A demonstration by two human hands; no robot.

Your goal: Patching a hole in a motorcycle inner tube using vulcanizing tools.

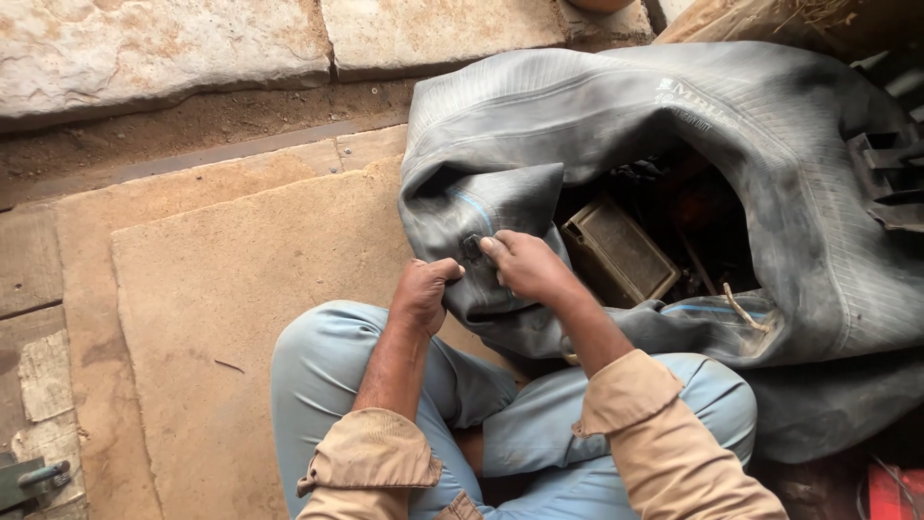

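Person sits on the floor (221,279), knees in light blue trousers (318,366), tan sleeves (371,453) rolled at the forearms. Big grey rubber inner tube (674,116) lies folded and slumped just beyond the knees, a thin blue line running along it. Left hand (422,294) is curled tight into a fist, gripping a fold of the inner tube at its near edge. Right hand (525,265) sits just right of the left hand, fingers closed in a pinch, thumb pressing on a small dark patch (474,248) on the tube's fold; what exactly the fingertips pinch can't be told. Inside the hollow of the inner tube, right of the hands, a worn rectangular box (616,255) and dark clutter. Beyond the inner tube, on its far left side, stone slabs (164,48) and a dusty strip.
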